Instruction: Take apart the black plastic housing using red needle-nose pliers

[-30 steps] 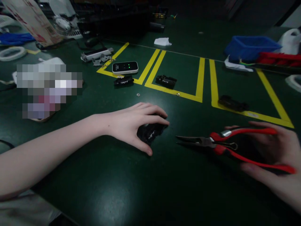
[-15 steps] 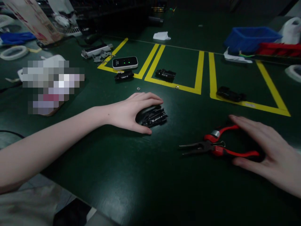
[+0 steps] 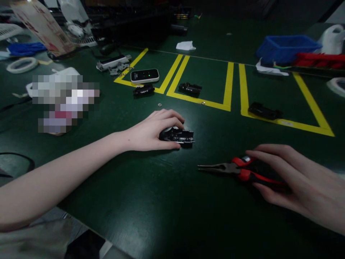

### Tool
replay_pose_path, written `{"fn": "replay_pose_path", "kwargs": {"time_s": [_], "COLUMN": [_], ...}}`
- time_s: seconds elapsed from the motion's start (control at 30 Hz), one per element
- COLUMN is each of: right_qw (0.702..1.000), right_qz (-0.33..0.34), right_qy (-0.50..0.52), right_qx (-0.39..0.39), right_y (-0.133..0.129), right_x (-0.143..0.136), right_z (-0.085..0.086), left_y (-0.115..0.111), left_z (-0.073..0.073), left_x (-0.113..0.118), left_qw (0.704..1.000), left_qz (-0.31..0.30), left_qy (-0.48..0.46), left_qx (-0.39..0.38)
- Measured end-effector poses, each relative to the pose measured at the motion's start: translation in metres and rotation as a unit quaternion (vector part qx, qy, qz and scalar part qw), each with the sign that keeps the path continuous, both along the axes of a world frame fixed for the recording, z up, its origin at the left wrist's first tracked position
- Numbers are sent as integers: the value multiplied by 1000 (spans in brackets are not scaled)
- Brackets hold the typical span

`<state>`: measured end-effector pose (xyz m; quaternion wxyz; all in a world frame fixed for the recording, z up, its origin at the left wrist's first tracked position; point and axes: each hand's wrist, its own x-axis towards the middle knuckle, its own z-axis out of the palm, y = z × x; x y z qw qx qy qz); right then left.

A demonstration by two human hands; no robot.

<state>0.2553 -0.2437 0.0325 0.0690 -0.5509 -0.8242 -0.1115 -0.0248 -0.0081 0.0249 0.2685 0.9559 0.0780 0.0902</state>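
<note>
On the green table, my left hand is wrapped round a black plastic part, whose right end sticks out past the fingers. My right hand holds red-handled pliers between thumb and fingers. The pliers' thin jaws point left, nearly closed, to the right of and below the part. Two small rings lie beyond my left hand: one ring straight above it and another ring by the yellow tape.
Similar black parts lie at the yellow tape: a left one, a middle one and a right one. Behind are a black-and-white device, a blue bin and a red tray.
The pliers' handles and jaws have closed, and my right hand has moved left with them. My left hand's fingers have drawn in round the black part, which has turned a little.
</note>
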Motion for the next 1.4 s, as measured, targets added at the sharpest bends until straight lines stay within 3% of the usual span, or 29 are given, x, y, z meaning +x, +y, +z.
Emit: {"fn": "replay_pose_path", "kwargs": {"time_s": [0.2, 0.57, 0.73, 1.0, 1.4], "right_qw": [995, 996, 996, 977, 987], "right_qz": [-80, -74, 3, 131, 111], "right_qy": [52, 56, 70, 96, 97], "right_qx": [-7, 8, 59, 136, 61], "right_y": [9, 18, 43, 97, 92], "right_x": [-8, -17, -18, -22, -12], "right_z": [0, -3, -4, -6, -8], "left_y": [-6, -7, -7, -8, -6], "left_z": [2, 1, -1, 4, 6], "left_x": [-4, -2, -2, -3, -2], "left_qw": [1000, 994, 989, 992, 991], "left_qz": [29, -30, -38, 16, -3], "left_qy": [-3, 6, 12, 54, 44], "left_qx": [-1, 103, 144, 116, 128]}}
